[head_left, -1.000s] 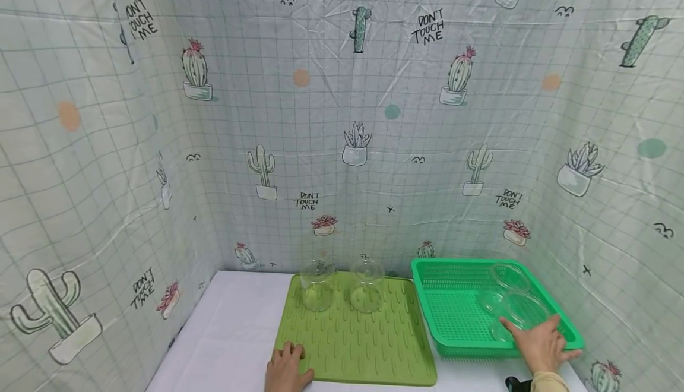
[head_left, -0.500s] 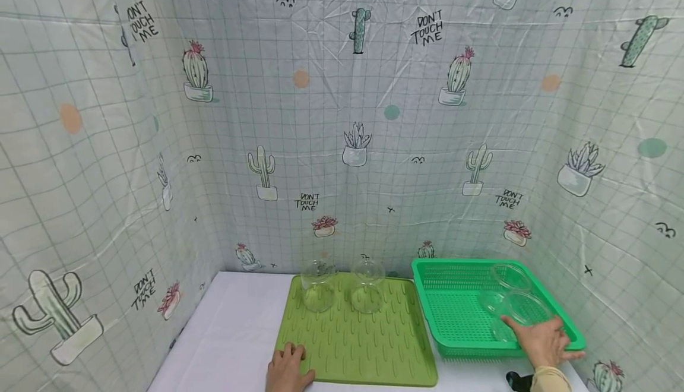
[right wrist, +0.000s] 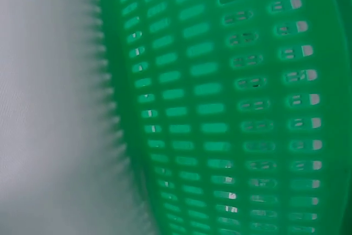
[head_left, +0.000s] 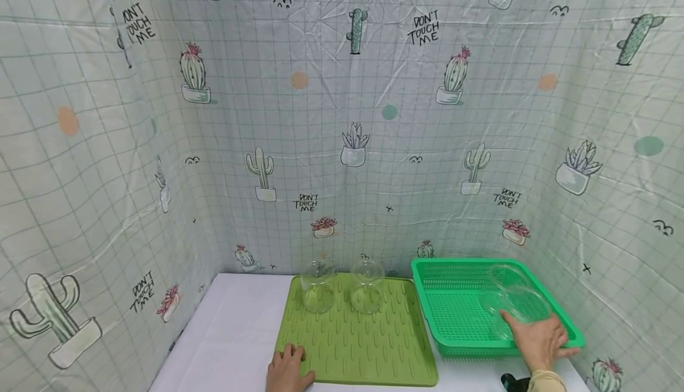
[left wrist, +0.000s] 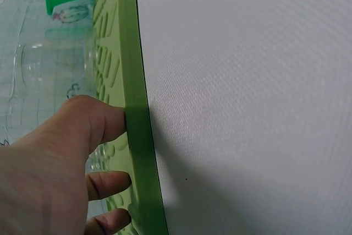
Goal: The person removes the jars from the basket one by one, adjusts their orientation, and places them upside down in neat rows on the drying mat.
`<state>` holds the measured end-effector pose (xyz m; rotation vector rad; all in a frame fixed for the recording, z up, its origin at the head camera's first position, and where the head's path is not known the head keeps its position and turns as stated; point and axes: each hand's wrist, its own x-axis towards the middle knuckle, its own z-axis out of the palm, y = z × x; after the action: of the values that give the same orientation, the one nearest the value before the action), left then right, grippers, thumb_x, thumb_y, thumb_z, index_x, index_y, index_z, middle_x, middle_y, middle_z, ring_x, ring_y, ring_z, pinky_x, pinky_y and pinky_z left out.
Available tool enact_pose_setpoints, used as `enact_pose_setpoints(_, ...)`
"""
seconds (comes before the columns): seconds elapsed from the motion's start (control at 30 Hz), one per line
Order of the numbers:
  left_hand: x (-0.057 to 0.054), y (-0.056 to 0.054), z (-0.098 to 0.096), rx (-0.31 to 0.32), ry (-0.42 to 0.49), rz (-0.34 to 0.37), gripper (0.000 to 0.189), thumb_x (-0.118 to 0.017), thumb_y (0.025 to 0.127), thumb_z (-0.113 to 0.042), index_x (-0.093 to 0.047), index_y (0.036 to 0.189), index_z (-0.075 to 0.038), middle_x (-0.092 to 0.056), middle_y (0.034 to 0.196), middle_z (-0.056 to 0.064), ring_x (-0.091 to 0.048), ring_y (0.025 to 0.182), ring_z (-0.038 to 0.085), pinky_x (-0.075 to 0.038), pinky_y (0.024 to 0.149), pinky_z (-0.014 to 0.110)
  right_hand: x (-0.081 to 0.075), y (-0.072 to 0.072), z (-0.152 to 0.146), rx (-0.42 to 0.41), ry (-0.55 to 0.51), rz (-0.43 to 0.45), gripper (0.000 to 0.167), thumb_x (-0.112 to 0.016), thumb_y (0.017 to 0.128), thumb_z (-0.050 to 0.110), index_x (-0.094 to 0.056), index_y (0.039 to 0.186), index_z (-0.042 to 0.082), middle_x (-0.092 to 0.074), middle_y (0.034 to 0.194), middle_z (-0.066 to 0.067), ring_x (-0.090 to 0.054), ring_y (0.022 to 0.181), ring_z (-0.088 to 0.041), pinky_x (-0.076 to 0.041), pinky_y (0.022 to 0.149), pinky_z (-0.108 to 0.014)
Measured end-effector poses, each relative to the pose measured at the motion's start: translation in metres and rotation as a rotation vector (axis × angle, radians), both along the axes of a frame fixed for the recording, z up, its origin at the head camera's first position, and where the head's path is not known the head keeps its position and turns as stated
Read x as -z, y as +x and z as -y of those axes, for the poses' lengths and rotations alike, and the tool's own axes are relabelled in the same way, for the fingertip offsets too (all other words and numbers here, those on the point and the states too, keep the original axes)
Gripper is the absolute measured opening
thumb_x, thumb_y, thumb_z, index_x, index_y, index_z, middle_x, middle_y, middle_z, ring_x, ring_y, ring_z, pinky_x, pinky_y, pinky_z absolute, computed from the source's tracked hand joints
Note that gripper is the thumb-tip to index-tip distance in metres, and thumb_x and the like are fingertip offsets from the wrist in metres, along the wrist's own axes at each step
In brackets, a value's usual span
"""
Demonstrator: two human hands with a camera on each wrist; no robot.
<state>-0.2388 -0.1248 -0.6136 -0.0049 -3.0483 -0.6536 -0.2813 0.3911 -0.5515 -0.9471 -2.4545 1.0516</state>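
My left hand (head_left: pixel 287 369) rests at the front left corner of a green ridged drying mat (head_left: pixel 374 344). In the left wrist view, its thumb touches the mat's edge and its fingers lie on the ridges. Two clear glasses, a left glass (head_left: pixel 317 297) and a right glass (head_left: pixel 367 297), stand at the back of the mat. My right hand (head_left: pixel 537 341) reaches over the front right of a green basket (head_left: pixel 449 344) and grips a clear glass (head_left: pixel 529 304). Another clear glass (head_left: pixel 507 276) lies behind it in the basket. The right wrist view shows only the basket's slotted wall (right wrist: pixel 214 108).
A white-covered table (head_left: pixel 230 332) extends left of the mat. Cactus-printed cloth (head_left: pixel 352 202) encloses the back and both sides. The basket stands close to the right cloth. A dark object (head_left: pixel 514 382) sits by my right wrist.
My right hand and the glass it grips have risen slightly within the basket. My left hand stays in place on the mat, and the glasses there have not moved.
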Motion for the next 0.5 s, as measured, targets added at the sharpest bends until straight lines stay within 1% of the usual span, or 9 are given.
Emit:
enact_pose_setpoints(0.13,-0.002,0.0,-0.001,-0.007,-0.001,0.006,0.035,-0.079,0.073,-0.036,-0.052,0.084,-0.016,-0.042,0.093,0.005,-0.044,0.085,0.031,-0.042,0.069,0.049,-0.007,-0.001,0.004,-0.001,0.02,-0.087,0.122,-0.071,0.077,0.06,-0.002,0.148,-0.011,-0.014,0.141,-0.046,-0.003,0.136,-0.059,0.017,0.105,-0.072)
enact_pose_setpoints(0.17,-0.002,0.001,-0.001,-0.008,0.0,0.004,0.036,-0.079,0.073,-0.036,-0.053,0.085,-0.016,-0.042,0.093,0.005,-0.044,0.085,0.031,-0.042,0.069,0.049,-0.009,-0.001,0.006,-0.007,0.025,-0.112,0.121,-0.072,0.077,0.058,-0.001,0.148,-0.011,-0.013,0.141,-0.045,-0.005,0.135,-0.059,0.015,0.106,-0.072)
enact_pose_setpoints(0.3,-0.002,0.001,-0.001,-0.008,0.007,-0.007,0.036,-0.08,0.073,-0.035,-0.053,0.085,-0.016,-0.041,0.093,0.004,-0.043,0.085,0.03,-0.041,0.068,0.048,-0.019,0.001,0.013,-0.05,0.032,-0.214,0.119,-0.076,0.078,0.046,0.002,0.149,-0.008,-0.012,0.144,-0.043,-0.008,0.136,-0.058,0.014,0.109,-0.069)
enact_pose_setpoints(0.4,-0.001,0.001,-0.001,-0.006,0.007,-0.019,0.036,-0.08,0.073,-0.036,-0.052,0.084,-0.016,-0.041,0.092,0.004,-0.043,0.084,0.03,-0.041,0.067,0.047,-0.028,0.002,0.023,-0.089,0.061,-0.28,0.117,-0.079,0.077,0.04,0.0,0.15,-0.005,-0.018,0.144,-0.041,-0.015,0.137,-0.057,0.015,0.11,-0.068)
enact_pose_setpoints(0.5,0.0,0.001,-0.001,-0.003,0.003,-0.032,0.036,-0.08,0.073,-0.036,-0.053,0.084,-0.016,-0.041,0.092,0.004,-0.043,0.084,0.03,-0.041,0.067,0.046,-0.036,0.004,0.035,-0.115,0.126,-0.368,0.113,-0.084,0.071,0.03,-0.009,0.149,-0.004,-0.028,0.14,-0.04,-0.026,0.132,-0.057,0.011,0.111,-0.068)
